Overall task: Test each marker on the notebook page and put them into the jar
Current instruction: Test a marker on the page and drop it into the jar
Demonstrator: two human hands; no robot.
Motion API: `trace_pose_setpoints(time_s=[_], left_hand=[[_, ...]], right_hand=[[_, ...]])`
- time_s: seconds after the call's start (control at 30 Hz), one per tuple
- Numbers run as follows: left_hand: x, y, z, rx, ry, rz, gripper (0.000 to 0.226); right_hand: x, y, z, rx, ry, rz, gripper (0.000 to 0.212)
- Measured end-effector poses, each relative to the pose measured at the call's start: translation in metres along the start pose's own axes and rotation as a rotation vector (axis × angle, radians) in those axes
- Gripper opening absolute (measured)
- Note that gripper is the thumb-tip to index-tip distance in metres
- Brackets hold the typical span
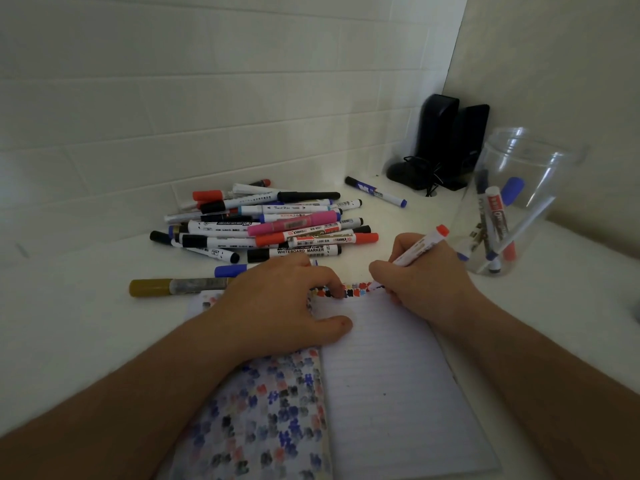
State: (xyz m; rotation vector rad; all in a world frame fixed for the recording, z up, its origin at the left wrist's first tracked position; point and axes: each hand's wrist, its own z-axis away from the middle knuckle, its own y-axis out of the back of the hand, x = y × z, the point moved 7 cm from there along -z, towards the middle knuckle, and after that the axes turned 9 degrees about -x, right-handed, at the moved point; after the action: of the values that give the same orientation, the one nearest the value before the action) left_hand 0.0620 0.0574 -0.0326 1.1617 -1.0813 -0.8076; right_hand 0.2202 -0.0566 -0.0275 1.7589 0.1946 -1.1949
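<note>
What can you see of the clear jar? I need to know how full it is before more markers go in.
The jar is clear, plastic-looking, wide-mouthed and lidless. It stands upright on the white table, right of the right hand and apart from it, in front of the black speakers. A few markers lean inside, tips down, with blue and red caps showing; most of it is unfilled. Only the table and those markers touch it.

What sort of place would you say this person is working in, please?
Probably a desk corner at home or in an office: a white tabletop against a wall, black speakers with cables, and a notebook beside a pile of markers.
</note>
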Motion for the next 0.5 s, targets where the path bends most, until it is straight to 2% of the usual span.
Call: trace_pose_setpoints(time_s=[0.27, 0.5], left_hand=[[-0.0001, -0.0005, -0.0002, -0.009, 0.002, 0.006, 0.05], [-0.0003, -0.0005, -0.0004, -0.009, 0.0, 0.006, 0.049]], right_hand=[[0.0005, -0.0005, -0.0029, 0.006, 0.012, 0.045, 0.031], [0.0043, 0.0017, -0.003, 0.028, -0.005, -0.047, 0.029]])
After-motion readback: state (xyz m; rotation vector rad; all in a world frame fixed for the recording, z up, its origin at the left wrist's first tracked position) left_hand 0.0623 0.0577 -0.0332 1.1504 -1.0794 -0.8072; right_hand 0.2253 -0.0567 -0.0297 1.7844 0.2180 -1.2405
